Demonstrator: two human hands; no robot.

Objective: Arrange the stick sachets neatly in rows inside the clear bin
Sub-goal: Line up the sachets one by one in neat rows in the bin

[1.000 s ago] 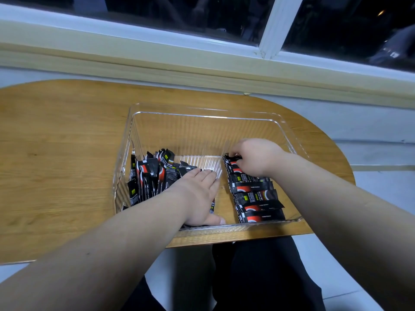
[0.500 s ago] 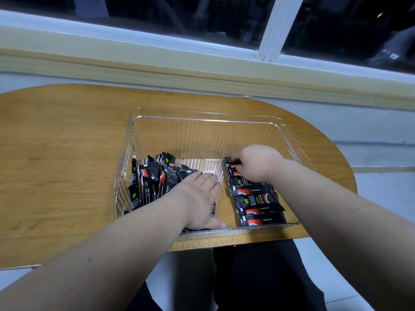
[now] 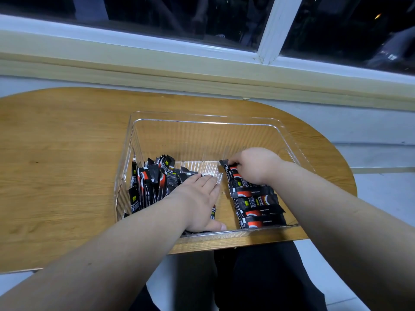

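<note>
A clear plastic bin (image 3: 203, 118) stands on the wooden table near its front edge. Inside, at the left, several black and red stick sachets (image 3: 155, 184) stand packed on end in a loose bunch. My left hand (image 3: 201, 198) lies flat against the right side of that bunch, fingers together, pressing on it. On the right of the bin a row of sachets (image 3: 257, 205) lies flat, overlapping front to back. My right hand (image 3: 253, 166) rests on the far end of this row, its fingers pinching the farthest sachet (image 3: 225, 163).
The oval wooden table (image 3: 58, 167) extends far to the left of the bin. A window sill and frame (image 3: 202, 70) run along behind it. The far half of the bin floor shows bare. My dark-clothed lap (image 3: 258, 279) is below the table edge.
The view shifted slightly, so the bin sits lower in the frame. My right hand stays on the far end of the flat row; my left hand keeps pressing the upright bunch.
</note>
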